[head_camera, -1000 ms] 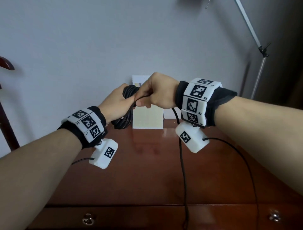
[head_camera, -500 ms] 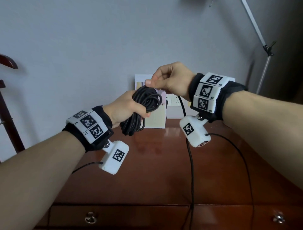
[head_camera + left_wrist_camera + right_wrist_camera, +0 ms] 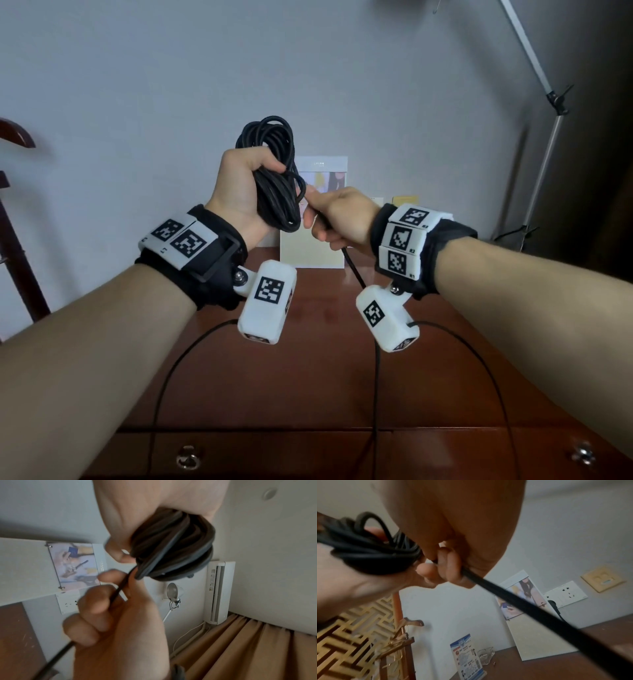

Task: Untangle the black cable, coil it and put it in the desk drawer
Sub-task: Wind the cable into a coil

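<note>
My left hand [image 3: 245, 186] grips a bundle of coiled black cable [image 3: 274, 171] and holds it upright above the desk, palm toward me. In the left wrist view the coil [image 3: 173, 545] is wrapped in my fingers. My right hand [image 3: 337, 216] sits just right of the coil and pinches the loose run of the cable [image 3: 513, 599]. That loose run [image 3: 375, 377] drops from my right fist past the desk's front edge. The desk drawer [image 3: 239, 455] below the edge is closed.
The brown wooden desk [image 3: 325, 383] carries a cream board [image 3: 311, 253] leaning on the wall, with a photo card behind it. A glass ashtray [image 3: 485, 654] and a leaflet [image 3: 467, 654] stand at the desk's left. A lamp pole [image 3: 544, 164] rises at right, a dark wooden stand [image 3: 13, 240] at left.
My left hand has turned the coil upright and raised it. My right hand has come down from above the coil to its lower right, still holding the loose cable.
</note>
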